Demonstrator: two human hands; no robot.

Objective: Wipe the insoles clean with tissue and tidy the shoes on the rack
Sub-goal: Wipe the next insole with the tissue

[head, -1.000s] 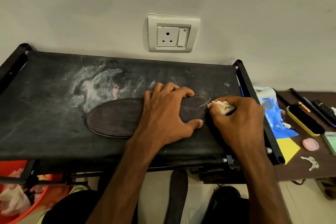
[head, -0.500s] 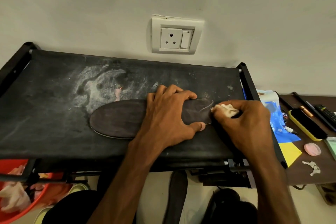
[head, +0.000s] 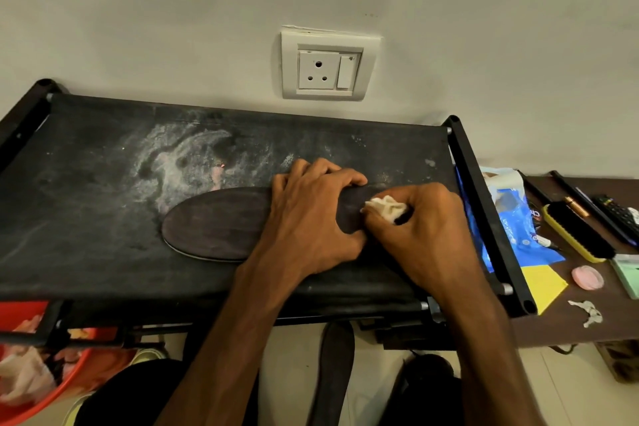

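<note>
Dark flat oval insole (head: 214, 223) lies on dusty black fabric rack shelf (head: 86, 218), right end hidden under both hands. The left hand (head: 311, 218) clamps it, fingers curled together over far edge. The right hand (head: 425, 228) fingers pinch crumpled white tissue (head: 385, 207) against it. A second dark insole (head: 337, 367) on the floor below is partly hidden by the shelf.

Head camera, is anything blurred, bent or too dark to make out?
Head view: dim, warm light; the wide-angle lens skews the rack; the dark insole barely separates from its black fabric; the white tissue stands out sharply; the floor underneath is shadowed.
</note>
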